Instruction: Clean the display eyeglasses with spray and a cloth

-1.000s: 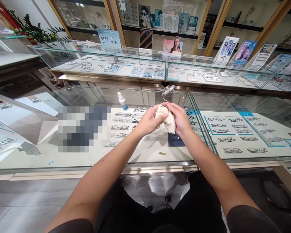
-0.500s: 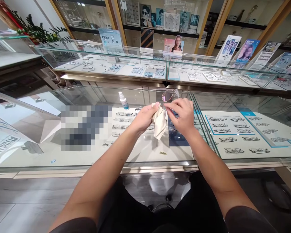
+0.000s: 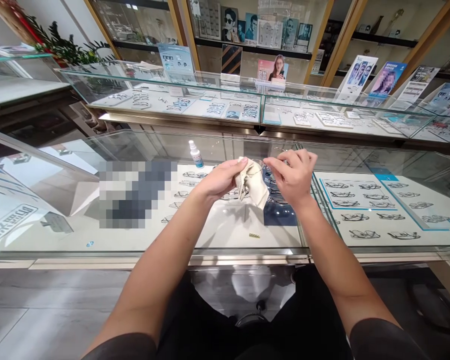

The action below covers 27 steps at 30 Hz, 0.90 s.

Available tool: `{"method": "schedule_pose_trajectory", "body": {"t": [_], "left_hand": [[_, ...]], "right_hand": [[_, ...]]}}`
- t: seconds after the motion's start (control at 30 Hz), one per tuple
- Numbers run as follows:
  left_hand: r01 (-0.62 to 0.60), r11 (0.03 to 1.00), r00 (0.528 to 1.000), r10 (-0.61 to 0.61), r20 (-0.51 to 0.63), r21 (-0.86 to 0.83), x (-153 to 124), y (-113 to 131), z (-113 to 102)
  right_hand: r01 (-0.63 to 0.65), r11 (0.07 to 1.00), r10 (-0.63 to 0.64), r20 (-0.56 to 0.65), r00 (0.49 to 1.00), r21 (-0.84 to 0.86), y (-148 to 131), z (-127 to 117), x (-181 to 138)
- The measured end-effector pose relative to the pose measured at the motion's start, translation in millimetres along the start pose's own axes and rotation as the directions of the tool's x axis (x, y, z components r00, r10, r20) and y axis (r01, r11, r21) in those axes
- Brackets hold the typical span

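Above the glass counter (image 3: pixel 97 235), my left hand (image 3: pixel 219 181) is closed on a cream cleaning cloth (image 3: pixel 253 186) that hangs down from its fingers. My right hand (image 3: pixel 294 175) pinches a thin-framed pair of glasses (image 3: pixel 265 167) at the cloth's upper edge. The glasses are mostly hidden between the cloth and my fingers. Both hands are close together, a little above the counter top.
A small spray bottle (image 3: pixel 196 154) stands on the counter beyond my left hand. A small brass piece (image 3: pixel 254 235) lies near the front edge. Rows of glasses (image 3: pixel 363 200) lie inside the case. A second display case (image 3: pixel 247 107) and leaflet stands (image 3: pixel 360 75) are behind.
The glasses were held up above the cloth and have come down behind it. My right hand let go of the cloth and shifted right, pinching the frame. The cloth now hangs from my left hand.
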<state>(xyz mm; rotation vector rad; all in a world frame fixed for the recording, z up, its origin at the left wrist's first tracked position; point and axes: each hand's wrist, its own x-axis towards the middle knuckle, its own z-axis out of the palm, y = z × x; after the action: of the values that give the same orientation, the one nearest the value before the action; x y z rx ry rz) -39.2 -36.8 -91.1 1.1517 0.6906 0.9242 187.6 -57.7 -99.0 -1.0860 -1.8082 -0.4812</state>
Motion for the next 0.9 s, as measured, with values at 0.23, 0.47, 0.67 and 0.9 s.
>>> {"method": "schedule_pose_trajectory", "body": {"t": [0.23, 0.47, 0.67, 0.9], "left_hand": [[-0.352, 0.936, 0.921, 0.346, -0.176, 0.001, 10.6, -4.5, -7.9], [-0.409, 0.897, 0.901, 0.426, -0.081, 0.168, 9.7, -14.3, 0.4], [-0.436, 0.864, 0.892, 0.452, -0.005, 0.250, 10.4, -23.2, 3.7], [-0.388, 0.884, 0.921, 0.382, 0.075, 0.260, 5.8, -15.8, -0.3]], "right_hand": [[-0.253, 0.924, 0.289, -0.093, 0.953, 0.288, -5.1, -7.2, 5.8], [-0.638, 0.366, 0.524, 0.417, 0.743, 0.677, -12.9, 9.0, 2.2], [-0.750, 0.105, 0.431, 0.650, 0.626, 0.653, -21.8, 10.3, 4.2], [-0.818, -0.043, 0.326, 0.782, 0.532, 0.574, -17.6, 12.1, 3.1]]}}
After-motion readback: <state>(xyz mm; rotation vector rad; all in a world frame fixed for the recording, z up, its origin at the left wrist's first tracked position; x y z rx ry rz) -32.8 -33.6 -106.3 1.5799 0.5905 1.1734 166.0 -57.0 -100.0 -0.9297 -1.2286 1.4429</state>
